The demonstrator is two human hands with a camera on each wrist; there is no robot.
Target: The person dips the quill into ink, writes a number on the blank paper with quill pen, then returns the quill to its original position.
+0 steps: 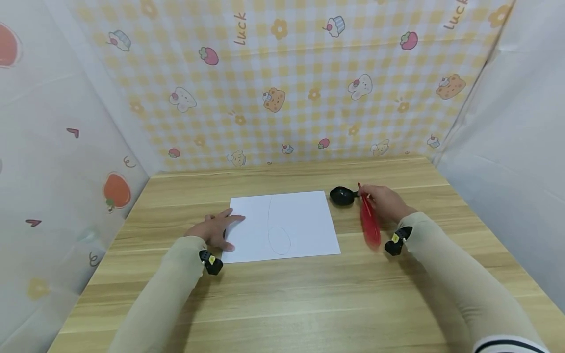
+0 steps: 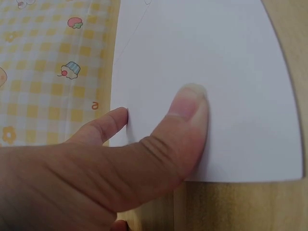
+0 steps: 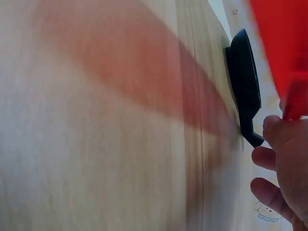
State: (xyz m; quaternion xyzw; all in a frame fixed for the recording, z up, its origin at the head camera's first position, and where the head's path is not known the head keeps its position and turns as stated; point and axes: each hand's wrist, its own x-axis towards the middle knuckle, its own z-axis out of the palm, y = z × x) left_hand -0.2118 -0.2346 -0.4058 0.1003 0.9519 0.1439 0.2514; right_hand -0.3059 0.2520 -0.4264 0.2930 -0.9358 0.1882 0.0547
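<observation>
A white sheet of paper [image 1: 309,220] lies on the table with a thin drawn line that ends in a loop. My left hand [image 1: 214,229] rests on its left edge with the fingers spread; in the left wrist view the thumb [image 2: 187,110] lies flat on the sheet. To the right of the paper, my right hand [image 1: 386,202] pinches a long red object [image 1: 370,223] near its narrow end. Its wide end points toward me, blurred and see-through, and its kind is unclear. Beside those fingers sits a small black shallow bowl with a short handle [image 1: 342,196].
The wood-grain table [image 1: 282,304] meets a yellow checked cloth backdrop [image 1: 300,122] at the rear. White cloth walls stand at the left [image 1: 66,171] and right [image 1: 507,147]. In the right wrist view a reddish shadow falls on the tabletop.
</observation>
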